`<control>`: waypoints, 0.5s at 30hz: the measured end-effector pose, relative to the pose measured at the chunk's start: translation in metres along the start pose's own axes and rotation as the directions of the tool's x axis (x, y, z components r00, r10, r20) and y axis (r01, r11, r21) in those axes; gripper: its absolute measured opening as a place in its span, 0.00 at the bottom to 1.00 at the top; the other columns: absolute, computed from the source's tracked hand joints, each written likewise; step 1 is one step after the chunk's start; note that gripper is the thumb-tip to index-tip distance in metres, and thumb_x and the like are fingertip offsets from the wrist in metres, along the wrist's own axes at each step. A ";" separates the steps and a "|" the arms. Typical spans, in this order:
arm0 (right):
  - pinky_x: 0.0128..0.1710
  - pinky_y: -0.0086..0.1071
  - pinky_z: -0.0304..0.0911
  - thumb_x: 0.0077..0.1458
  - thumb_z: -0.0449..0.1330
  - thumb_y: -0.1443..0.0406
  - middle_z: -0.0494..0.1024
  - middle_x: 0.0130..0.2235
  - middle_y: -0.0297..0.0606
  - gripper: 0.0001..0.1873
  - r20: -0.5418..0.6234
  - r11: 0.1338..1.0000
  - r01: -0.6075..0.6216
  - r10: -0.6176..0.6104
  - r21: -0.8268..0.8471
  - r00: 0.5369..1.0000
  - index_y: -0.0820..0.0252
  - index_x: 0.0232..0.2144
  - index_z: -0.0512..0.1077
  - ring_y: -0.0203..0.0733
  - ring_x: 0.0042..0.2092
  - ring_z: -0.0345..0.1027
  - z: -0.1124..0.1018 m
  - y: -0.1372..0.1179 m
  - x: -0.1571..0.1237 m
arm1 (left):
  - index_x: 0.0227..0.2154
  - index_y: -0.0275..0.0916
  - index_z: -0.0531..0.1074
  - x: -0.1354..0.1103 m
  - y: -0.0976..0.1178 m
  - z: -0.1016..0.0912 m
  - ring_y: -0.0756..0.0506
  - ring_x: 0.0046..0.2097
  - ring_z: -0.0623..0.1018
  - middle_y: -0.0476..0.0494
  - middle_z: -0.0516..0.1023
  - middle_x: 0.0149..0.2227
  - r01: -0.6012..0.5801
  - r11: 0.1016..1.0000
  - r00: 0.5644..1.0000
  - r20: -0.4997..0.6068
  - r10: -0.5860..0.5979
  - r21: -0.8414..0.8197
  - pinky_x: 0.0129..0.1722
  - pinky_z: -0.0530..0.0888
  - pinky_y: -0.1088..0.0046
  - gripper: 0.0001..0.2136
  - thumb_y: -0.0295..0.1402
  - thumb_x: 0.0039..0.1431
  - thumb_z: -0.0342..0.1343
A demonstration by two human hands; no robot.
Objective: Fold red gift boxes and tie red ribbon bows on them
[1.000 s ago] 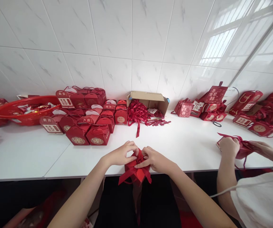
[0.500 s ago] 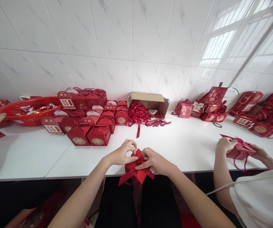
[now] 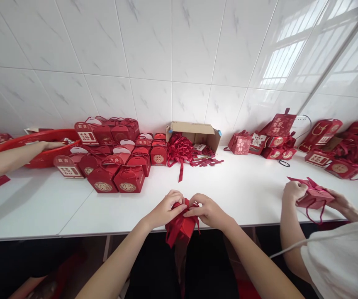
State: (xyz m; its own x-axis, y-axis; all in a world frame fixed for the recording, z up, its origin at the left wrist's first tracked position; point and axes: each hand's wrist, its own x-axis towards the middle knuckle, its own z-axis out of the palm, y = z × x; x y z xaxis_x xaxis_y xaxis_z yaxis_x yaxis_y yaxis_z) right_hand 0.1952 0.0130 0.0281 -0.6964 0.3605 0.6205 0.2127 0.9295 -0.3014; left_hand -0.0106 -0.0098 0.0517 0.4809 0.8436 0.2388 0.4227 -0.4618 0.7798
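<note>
A small red gift box [image 3: 187, 229] is at the table's front edge, with a red ribbon [image 3: 173, 231] across its top and hanging down its near side. My left hand [image 3: 166, 209] pinches the ribbon with thumb and fingers at the top left of the box. Opposite it, my right hand [image 3: 209, 211] is closed, thumb and forefinger pinching ribbon at the top right. The fingertips nearly meet, so the exact fold between them is hidden.
Finished-looking red boxes [image 3: 129, 179] stand grouped at the left, near a red basin [image 3: 38, 160] that a co-worker's arm [image 3: 13, 159] reaches into. A cardboard box [image 3: 194, 128] with ribbons [image 3: 180, 149] is at the wall. Another person's hand [image 3: 294, 192] holds a box at right.
Both my hands have drawn closer together over the box, and the ribbon tail now hangs lower in front. At left, the co-worker's arm has reached across into the basin.
</note>
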 end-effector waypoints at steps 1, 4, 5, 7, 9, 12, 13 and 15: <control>0.36 0.32 0.65 0.59 0.50 0.75 0.71 0.36 0.38 0.18 -0.021 1.000 -0.012 0.012 0.006 1.000 0.52 0.36 0.77 0.37 0.37 0.64 0.000 0.001 -0.001 | 0.22 0.40 0.57 0.000 -0.001 0.001 0.45 0.45 0.68 0.45 0.71 0.35 0.003 1.000 1.000 0.003 -0.003 -0.020 0.48 0.68 0.66 0.12 0.34 0.59 0.50; 0.36 0.32 0.64 0.59 0.48 0.75 0.73 0.35 0.39 0.15 -0.051 0.998 -0.062 0.063 0.019 0.997 0.57 0.33 0.73 0.37 0.36 0.66 0.000 0.001 -0.004 | 0.22 0.40 0.57 0.000 -0.003 0.004 0.46 0.46 0.69 0.44 0.71 0.36 0.019 0.996 1.000 -0.008 -0.019 -0.082 0.49 0.68 0.66 0.12 0.32 0.58 0.51; 0.36 0.32 0.64 0.59 0.48 0.74 0.73 0.35 0.39 0.14 -0.054 0.997 -0.078 0.079 0.020 0.995 0.57 0.33 0.71 0.37 0.36 0.67 0.000 0.001 -0.005 | 0.22 0.40 0.58 0.000 -0.004 0.006 0.46 0.47 0.69 0.44 0.71 0.37 0.024 0.995 0.999 -0.022 -0.027 -0.099 0.50 0.68 0.66 0.11 0.32 0.58 0.52; 0.36 0.32 0.64 0.59 0.48 0.74 0.74 0.34 0.39 0.11 -0.059 0.994 -0.105 0.106 0.022 0.993 0.58 0.32 0.68 0.38 0.36 0.66 0.001 0.001 -0.006 | 0.21 0.39 0.59 0.000 -0.005 0.009 0.45 0.47 0.70 0.43 0.71 0.37 0.039 0.992 0.998 -0.049 -0.045 -0.124 0.50 0.68 0.66 0.11 0.32 0.57 0.53; 0.35 0.33 0.64 0.59 0.48 0.73 0.73 0.33 0.39 0.09 -0.067 0.991 -0.130 0.131 0.031 0.989 0.58 0.31 0.65 0.38 0.35 0.66 0.003 0.001 -0.007 | 0.21 0.39 0.60 0.000 -0.005 0.011 0.45 0.47 0.70 0.43 0.72 0.37 0.055 0.989 0.996 -0.063 -0.064 -0.137 0.50 0.68 0.66 0.11 0.33 0.56 0.54; 0.35 0.33 0.63 0.59 0.48 0.73 0.72 0.33 0.39 0.09 -0.086 0.988 -0.146 0.150 0.052 0.985 0.58 0.29 0.62 0.39 0.35 0.65 0.005 0.004 -0.010 | 0.20 0.39 0.59 -0.001 -0.006 0.013 0.44 0.48 0.70 0.43 0.72 0.35 0.044 0.990 0.997 -0.058 -0.052 -0.132 0.50 0.67 0.66 0.12 0.33 0.56 0.54; 0.34 0.33 0.63 0.59 0.48 0.73 0.72 0.32 0.39 0.09 -0.093 0.988 -0.145 0.150 0.059 0.984 0.57 0.29 0.61 0.39 0.34 0.65 0.005 0.006 -0.011 | 0.20 0.40 0.58 -0.001 -0.006 0.013 0.44 0.48 0.70 0.44 0.72 0.34 0.032 0.992 0.998 -0.054 -0.039 -0.124 0.50 0.67 0.66 0.13 0.33 0.56 0.55; 0.34 0.33 0.63 0.58 0.48 0.74 0.72 0.33 0.39 0.10 -0.105 0.988 -0.140 0.147 0.068 0.984 0.57 0.28 0.60 0.39 0.35 0.64 0.007 0.008 -0.014 | 0.20 0.40 0.57 -0.002 -0.006 0.013 0.44 0.49 0.69 0.44 0.72 0.32 0.009 0.995 0.999 -0.039 -0.013 -0.102 0.50 0.67 0.65 0.13 0.31 0.55 0.55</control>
State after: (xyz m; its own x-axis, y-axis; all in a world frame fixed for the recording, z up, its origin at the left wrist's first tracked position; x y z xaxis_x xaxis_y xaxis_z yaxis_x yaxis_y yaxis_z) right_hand 0.2019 0.0151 0.0125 -0.5820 0.4990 0.6421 0.2609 0.8624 -0.4338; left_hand -0.0042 -0.0124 0.0391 0.4451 0.8597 0.2507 0.3463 -0.4235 0.8371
